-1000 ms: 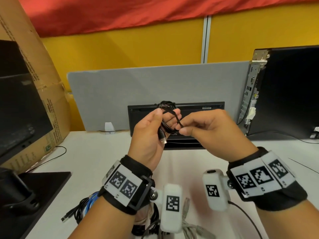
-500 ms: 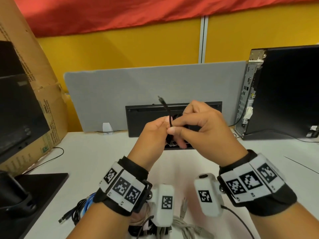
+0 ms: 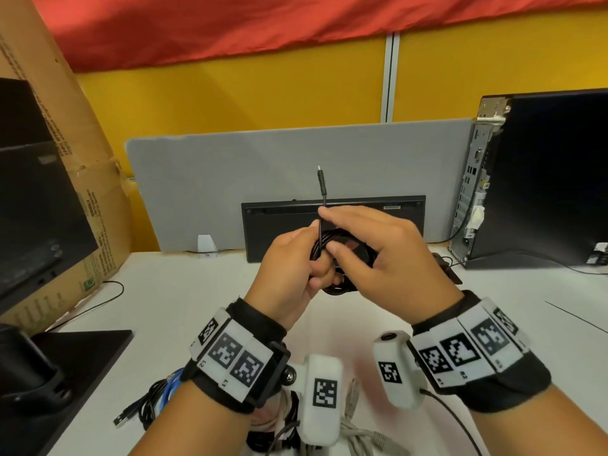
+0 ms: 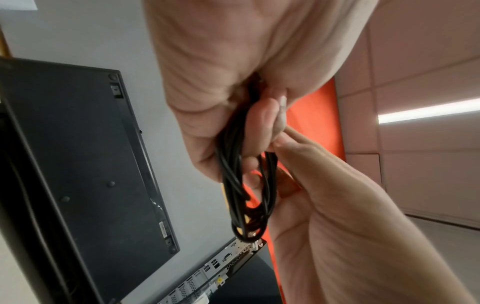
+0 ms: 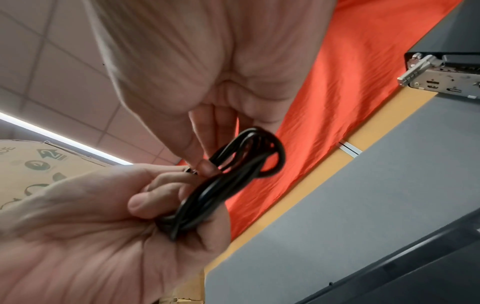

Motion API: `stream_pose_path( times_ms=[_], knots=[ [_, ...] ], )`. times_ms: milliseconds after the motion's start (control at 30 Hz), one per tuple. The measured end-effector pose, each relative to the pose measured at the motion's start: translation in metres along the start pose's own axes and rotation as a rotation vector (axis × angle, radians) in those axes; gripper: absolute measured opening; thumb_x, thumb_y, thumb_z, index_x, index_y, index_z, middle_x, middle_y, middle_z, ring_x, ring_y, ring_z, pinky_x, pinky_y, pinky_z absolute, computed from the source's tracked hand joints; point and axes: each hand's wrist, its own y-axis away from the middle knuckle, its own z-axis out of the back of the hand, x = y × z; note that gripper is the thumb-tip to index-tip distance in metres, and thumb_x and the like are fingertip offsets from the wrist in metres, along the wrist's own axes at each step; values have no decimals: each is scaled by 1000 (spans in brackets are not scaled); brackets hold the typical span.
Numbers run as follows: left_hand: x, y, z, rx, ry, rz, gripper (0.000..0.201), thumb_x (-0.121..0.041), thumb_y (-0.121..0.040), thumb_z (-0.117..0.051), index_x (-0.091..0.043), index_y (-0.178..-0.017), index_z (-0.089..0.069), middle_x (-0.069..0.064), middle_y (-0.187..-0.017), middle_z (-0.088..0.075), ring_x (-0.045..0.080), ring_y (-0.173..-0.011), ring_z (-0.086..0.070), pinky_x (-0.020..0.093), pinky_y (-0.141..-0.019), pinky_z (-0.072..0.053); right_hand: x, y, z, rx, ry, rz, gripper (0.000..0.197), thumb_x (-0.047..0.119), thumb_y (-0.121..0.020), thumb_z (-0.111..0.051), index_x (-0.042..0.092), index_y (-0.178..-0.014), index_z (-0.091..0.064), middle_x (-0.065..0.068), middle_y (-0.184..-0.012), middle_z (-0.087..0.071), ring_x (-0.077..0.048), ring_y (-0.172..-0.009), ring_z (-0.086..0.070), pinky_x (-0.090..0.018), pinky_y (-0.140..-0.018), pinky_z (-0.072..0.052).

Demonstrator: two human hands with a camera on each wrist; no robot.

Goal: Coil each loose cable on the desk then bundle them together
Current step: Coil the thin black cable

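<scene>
Both hands hold a coiled black cable point(image 3: 332, 240) point(image 4: 233, 176) point(image 5: 233, 170) in the air above the white desk point(image 3: 171, 291). My left hand point(image 3: 291, 261) grips the bundle of loops in its curled fingers. My right hand point(image 3: 371, 241) pinches the cable's free end between thumb and forefinger, and the small plug point(image 3: 321, 181) sticks straight up above the fingers. Below my wrists, near the desk's front edge, lie other coiled cables: black and blue ones point(image 3: 158, 399) and a grey one point(image 3: 358, 432).
A black keyboard point(image 3: 362, 209) stands on edge against a grey divider point(image 3: 230, 179). A computer tower point(image 3: 539, 179) is at the right, a cardboard box point(image 3: 82, 179) and a monitor with its base point(image 3: 75, 363) at the left. Thin cables run across the desk.
The right hand has wound the free end round the coil and drawn it upward; the plug now points straight up. Both hands have sunk a little.
</scene>
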Motion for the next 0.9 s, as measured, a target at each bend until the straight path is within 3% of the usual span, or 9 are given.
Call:
stream_pose_path(
  times_ms=[67, 133, 200, 300, 467, 600, 700, 800, 900],
  knots=[
    [-1, 1, 1, 11, 8, 14, 47, -25, -103, -36, -12, -68, -65, 0, -48, -26, 15, -46, -24, 26, -52, -33, -2, 2, 0, 64, 13, -13, 50, 9, -86, -63, 15, -135, -56, 4, -126, -61, -1, -112, -54, -19, -95, -46],
    [-3, 1, 2, 6, 39, 26, 39, -27, -102, -37, -8, -75, -57, -1, -48, -28, 14, -44, -28, 23, -50, -38, -5, 3, 3, 128, -5, -46, 59, 6, -83, -60, 20, -139, -52, 8, -122, -52, 6, -99, -49, -9, -85, -42],
    [-4, 0, 4, 8, 34, 31, 35, -28, -102, -38, -7, -79, -54, -2, -48, -28, 15, -44, -30, 28, -56, -45, -8, 2, 6, 131, 25, -88, 59, -2, -83, -57, 22, -136, -55, 6, -117, -48, 0, -96, -48, -9, -83, -41],
    [-2, 0, 4, 0, -90, 25, 33, -26, -101, -44, -8, -76, -53, -1, -49, -29, 15, -44, -31, 31, -60, -49, -10, 0, 5, 81, 120, -111, 43, -6, -85, -56, 16, -120, -68, 1, -108, -51, -6, -98, -48, -5, -84, -35],
    [-1, 1, 0, -7, -159, 38, 36, -26, -100, -46, -9, -68, -49, -1, -46, -29, 17, -42, -31, 31, -60, -48, -6, -1, 1, 100, 161, -161, 27, -10, -82, -53, 8, -95, -69, -1, -98, -54, -15, -88, -52, -17, -74, -38],
    [0, 2, -4, -11, -180, 31, 37, -24, -99, -48, -10, -65, -51, -1, -45, -30, 17, -42, -29, 31, -58, -47, -9, -2, 6, 122, 89, -206, 26, -7, -81, -59, 18, -76, -55, 0, -86, -54, -15, -77, -50, -18, -68, -38],
    [0, 1, -3, -6, -159, 8, 36, -26, -99, -48, -7, -69, -54, -2, -45, -34, 15, -42, -29, 31, -57, -46, -11, -3, 11, 100, 54, -172, 24, -1, -79, -68, 19, -70, -57, -1, -80, -59, -15, -73, -53, -21, -67, -41],
    [1, 0, 0, 39, -58, 24, 38, -27, -102, -44, -5, -72, -52, -3, -45, -38, 13, -41, -27, 30, -55, -44, -15, -3, 16, 46, -8, -123, 14, 11, -73, -83, 15, -79, -71, 2, -78, -64, -14, -72, -58, -23, -65, -45],
    [2, -1, 2, 75, 43, 48, 40, -28, -103, -42, -5, -71, -51, -3, -45, -36, 11, -39, -24, 28, -51, -42, -18, -1, 17, 23, -137, -43, 31, 7, -71, -84, 18, -99, -76, 5, -83, -69, -10, -79, -64, -21, -71, -50]
  ],
)
